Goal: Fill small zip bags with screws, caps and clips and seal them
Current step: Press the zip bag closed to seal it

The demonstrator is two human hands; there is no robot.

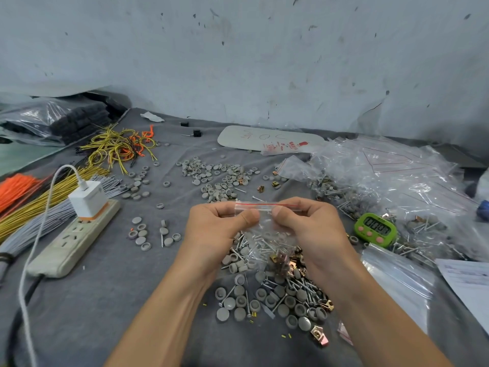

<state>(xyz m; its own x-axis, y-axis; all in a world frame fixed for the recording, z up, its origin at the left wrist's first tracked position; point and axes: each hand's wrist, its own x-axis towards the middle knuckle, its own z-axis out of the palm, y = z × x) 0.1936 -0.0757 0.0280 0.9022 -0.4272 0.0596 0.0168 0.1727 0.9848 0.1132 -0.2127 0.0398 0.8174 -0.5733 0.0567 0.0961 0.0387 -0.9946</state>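
Observation:
A small clear zip bag (266,229) with a red line along its top hangs between both hands above the grey cloth. My left hand (217,229) pinches the left end of the zip strip and my right hand (309,229) pinches the right end. Screws and brass clips show through the bag's lower part. Beneath it lies a loose pile of grey caps (264,300), screws (304,286) and brass clips (321,336).
A heap of filled zip bags (383,181) lies at the right, with a green timer (375,229) before it. Empty bags (397,279) and paper sit at the near right. A power strip (76,237) with a white charger, and wire bundles (34,207), occupy the left.

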